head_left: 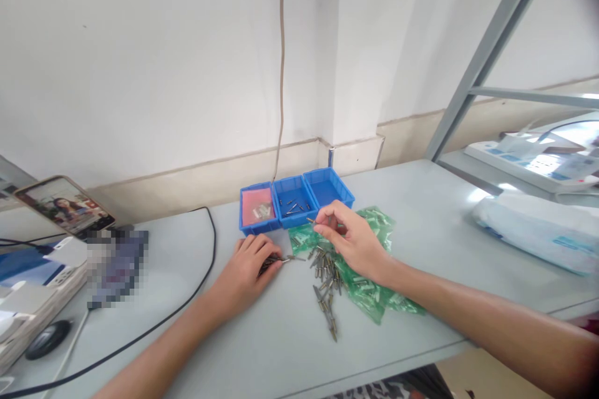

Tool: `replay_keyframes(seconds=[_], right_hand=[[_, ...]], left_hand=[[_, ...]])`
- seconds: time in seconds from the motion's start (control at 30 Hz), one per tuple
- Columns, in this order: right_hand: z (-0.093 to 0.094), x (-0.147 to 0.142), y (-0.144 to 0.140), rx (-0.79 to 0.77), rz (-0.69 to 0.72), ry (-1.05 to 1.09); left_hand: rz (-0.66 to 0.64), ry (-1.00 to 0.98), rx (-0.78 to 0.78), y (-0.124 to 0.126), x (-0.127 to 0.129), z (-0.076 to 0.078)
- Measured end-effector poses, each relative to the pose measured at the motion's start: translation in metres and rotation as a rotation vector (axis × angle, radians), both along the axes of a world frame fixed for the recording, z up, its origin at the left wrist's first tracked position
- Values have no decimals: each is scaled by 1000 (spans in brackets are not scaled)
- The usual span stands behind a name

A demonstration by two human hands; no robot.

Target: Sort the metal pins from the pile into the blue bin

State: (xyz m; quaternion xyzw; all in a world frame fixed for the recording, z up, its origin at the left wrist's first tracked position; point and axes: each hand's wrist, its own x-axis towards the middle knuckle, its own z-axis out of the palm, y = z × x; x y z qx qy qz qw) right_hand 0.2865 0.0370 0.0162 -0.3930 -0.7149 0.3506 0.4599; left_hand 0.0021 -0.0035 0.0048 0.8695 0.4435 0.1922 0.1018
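Observation:
My left hand (pixel 248 269) rests on the grey table (pixel 290 336), curled around a bundle of small metal pins whose tips stick out to the right. My right hand (pixel 350 238) hovers above a loose pile of metal pins (pixel 325 283) and pinches one small pin (pixel 311 220) between thumb and fingertips. The pile lies partly on green plastic bags (pixel 369 293). Just behind stand three small blue bins: the left bin (pixel 257 207) holds a pink bag, the middle bin (pixel 294 201) holds a few pins, the right bin (pixel 328 187) looks empty.
A phone (pixel 63 204) leans at the far left beside stacked boxes (pixel 32 287) and a black cable (pixel 196 287). A grey metal frame (pixel 486 56) rises at the right, with a white device (pixel 538 162) and a white bag (pixel 533 230) beneath it.

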Motion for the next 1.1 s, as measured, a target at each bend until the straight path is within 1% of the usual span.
replay_keyframes(seconds=[0.17, 0.3, 0.8, 1.1], right_hand=[[0, 1, 2, 79, -26, -44], [0, 1, 1, 102, -17, -55], [1, 0, -1, 83, 20, -38], [1, 0, 1, 43, 34, -25]], left_hand=[[1, 2, 5, 0, 0, -1], [1, 2, 12, -1, -1, -2], [-1, 6, 10, 0, -1, -1], [-2, 10, 2, -1, 0, 0]])
